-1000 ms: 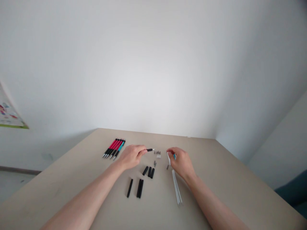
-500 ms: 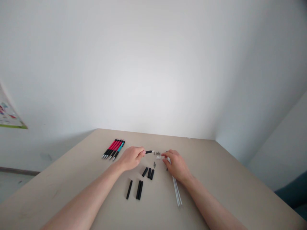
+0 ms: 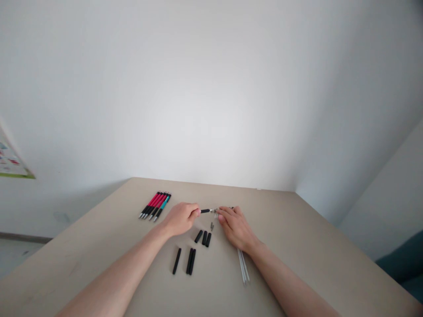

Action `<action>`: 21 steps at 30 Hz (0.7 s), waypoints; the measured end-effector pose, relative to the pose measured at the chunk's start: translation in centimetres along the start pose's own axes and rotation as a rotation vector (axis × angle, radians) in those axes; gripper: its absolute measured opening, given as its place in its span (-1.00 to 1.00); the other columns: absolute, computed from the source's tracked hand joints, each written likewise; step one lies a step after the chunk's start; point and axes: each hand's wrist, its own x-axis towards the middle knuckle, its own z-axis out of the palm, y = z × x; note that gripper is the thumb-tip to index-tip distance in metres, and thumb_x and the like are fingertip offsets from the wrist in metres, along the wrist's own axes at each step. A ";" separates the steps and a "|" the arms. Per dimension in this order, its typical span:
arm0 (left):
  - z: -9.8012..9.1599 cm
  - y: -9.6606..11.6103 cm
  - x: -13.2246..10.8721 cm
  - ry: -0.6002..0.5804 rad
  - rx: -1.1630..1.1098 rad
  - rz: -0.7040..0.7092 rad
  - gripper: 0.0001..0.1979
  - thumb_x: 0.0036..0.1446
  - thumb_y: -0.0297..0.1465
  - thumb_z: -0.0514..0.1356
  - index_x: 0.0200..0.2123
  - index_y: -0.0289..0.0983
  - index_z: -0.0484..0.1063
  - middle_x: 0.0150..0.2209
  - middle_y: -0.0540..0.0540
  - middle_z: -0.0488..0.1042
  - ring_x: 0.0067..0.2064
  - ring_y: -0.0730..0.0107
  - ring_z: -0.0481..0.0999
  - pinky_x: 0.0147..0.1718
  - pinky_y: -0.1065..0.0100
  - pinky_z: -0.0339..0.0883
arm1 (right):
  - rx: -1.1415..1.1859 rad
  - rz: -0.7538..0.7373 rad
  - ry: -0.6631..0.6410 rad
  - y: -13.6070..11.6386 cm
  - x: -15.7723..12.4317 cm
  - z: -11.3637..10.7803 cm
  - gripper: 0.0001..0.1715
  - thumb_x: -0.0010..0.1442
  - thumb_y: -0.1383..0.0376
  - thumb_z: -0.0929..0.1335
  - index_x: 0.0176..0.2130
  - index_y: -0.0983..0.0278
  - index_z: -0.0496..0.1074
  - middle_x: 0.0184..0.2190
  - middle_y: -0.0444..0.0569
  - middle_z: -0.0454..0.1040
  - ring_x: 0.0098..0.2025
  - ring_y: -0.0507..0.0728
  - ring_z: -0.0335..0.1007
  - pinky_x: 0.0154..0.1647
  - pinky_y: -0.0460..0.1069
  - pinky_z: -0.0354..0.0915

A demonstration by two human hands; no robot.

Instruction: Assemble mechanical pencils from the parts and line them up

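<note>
Pinched in my left hand (image 3: 182,218) is a black pen barrel (image 3: 205,211), its thin light tip pointing right. My right hand (image 3: 235,226) reaches over the small metal parts (image 3: 214,210), fingertips close together at them; whether it grips one is too small to tell. Clear small pieces (image 3: 216,216) show partly beside its fingers. Another metal part (image 3: 212,226) lies nearer. Short black grips (image 3: 204,237) and longer black tubes (image 3: 191,261) rest below my left hand. White refills (image 3: 243,267) extend from under my right hand and wrist.
Several red and black pens and one teal pen (image 3: 162,208) lie side by side at the left on the beige table (image 3: 99,246). A white wall stands behind. Dark teal fabric (image 3: 403,262) shows at the right edge.
My right hand has moved left onto the small metal parts, its fingers now closer together and covering some of them. My left hand still holds the black barrel in nearly the same place.
</note>
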 end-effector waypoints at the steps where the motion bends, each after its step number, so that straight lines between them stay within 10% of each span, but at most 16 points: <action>1: 0.0 0.1 0.0 0.002 0.002 0.002 -0.70 0.25 -0.34 -0.07 -0.40 -0.23 0.40 -0.42 -0.03 0.50 -0.36 0.37 0.45 -0.36 0.44 0.17 | 0.002 0.003 -0.003 0.0 0.0 0.0 -0.55 0.35 0.21 0.07 0.03 0.20 0.38 0.02 0.01 0.39 -0.09 0.16 0.25 -0.04 0.08 0.14; 21: 0.2 -0.2 0.0 0.012 0.069 -0.015 -0.72 0.25 -0.34 -0.05 -0.41 -0.23 0.40 -0.46 -0.02 0.48 -0.40 0.39 0.43 -0.42 0.42 0.08 | -0.027 0.144 0.018 0.3 0.3 0.0 -0.56 0.19 0.45 0.18 0.00 0.25 0.41 0.03 0.00 0.38 -0.04 0.18 0.19 -0.03 0.05 0.12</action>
